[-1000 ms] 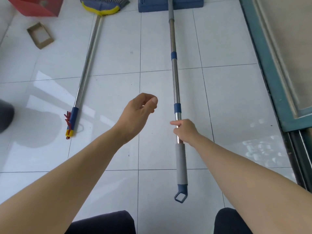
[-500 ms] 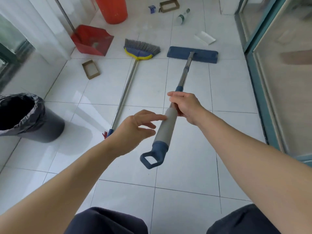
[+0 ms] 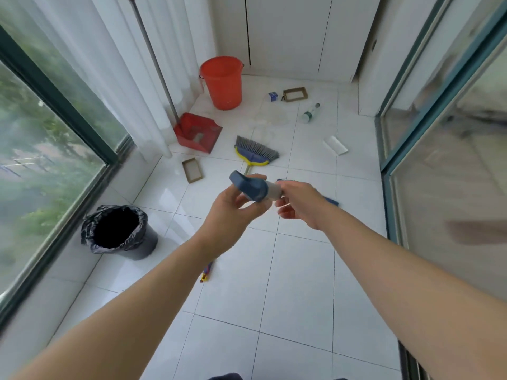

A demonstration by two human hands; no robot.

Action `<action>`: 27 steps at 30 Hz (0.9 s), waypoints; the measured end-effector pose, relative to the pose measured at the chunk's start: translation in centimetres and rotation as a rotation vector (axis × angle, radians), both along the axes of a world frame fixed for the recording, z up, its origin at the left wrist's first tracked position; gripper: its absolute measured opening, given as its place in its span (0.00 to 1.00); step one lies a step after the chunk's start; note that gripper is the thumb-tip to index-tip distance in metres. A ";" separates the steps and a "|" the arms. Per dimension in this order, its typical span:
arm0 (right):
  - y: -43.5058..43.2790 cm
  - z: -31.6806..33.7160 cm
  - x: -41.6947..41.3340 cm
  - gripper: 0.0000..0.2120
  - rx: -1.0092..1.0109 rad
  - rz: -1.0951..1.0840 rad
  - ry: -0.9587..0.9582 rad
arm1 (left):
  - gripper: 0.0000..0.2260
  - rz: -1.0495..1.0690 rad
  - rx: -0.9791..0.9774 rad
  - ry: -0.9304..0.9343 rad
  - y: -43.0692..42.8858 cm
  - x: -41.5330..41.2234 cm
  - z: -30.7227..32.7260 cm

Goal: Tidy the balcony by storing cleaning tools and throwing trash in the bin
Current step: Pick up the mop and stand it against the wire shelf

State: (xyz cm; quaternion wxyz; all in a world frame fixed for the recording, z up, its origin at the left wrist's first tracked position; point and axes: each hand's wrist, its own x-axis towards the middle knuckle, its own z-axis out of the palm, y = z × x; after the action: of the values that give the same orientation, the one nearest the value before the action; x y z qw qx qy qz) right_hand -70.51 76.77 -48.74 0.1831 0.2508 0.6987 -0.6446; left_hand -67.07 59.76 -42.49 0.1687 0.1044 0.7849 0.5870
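Mop handle (image 3: 253, 189) higher, now in left hand (image 3: 233, 212) too

My view of the white tiled floor (image 3: 296, 283). Left, by the window: bin (image 3: 149, 241), upright. Far end: bucket (image 3: 223, 86), upright, with the dustpan (image 3: 199, 133) nearer me. Centre: broom (image 3: 255, 153), lying flat, and a cardboard frame (image 3: 185, 172) to its left. Beyond: second frame (image 3: 295, 90), blue carton (image 3: 273, 96) just beside it, bottle (image 3: 310, 113) on its side, white card (image 3: 335, 145). Mop (image 3: 330, 201) edge, mostly hidden from me.

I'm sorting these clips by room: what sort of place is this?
Most likely an enclosed home balcony: a narrow white-tiled floor between a big window with white curtains and a sliding glass door, plus a red bucket, dustpan and broom.
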 end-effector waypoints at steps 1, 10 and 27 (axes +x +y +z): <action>-0.1 2.1 0.0 0.14 0.087 0.065 0.035 | 0.13 0.029 -0.009 -0.004 -0.2 -0.4 1.5; -1.3 15.0 -1.2 0.21 0.489 0.427 0.205 | 0.09 0.079 -0.114 -0.130 -0.8 -4.7 10.8; 4.9 14.7 -16.1 0.15 0.361 0.859 0.242 | 0.07 0.419 -0.107 -0.094 7.0 -13.9 14.4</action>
State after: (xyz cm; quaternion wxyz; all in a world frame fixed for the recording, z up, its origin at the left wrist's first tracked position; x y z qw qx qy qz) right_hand -86.57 81.71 -34.00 0.3036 -0.1095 0.8560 -0.4037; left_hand -80.99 66.79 -28.05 0.0850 -0.0975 0.8106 0.5712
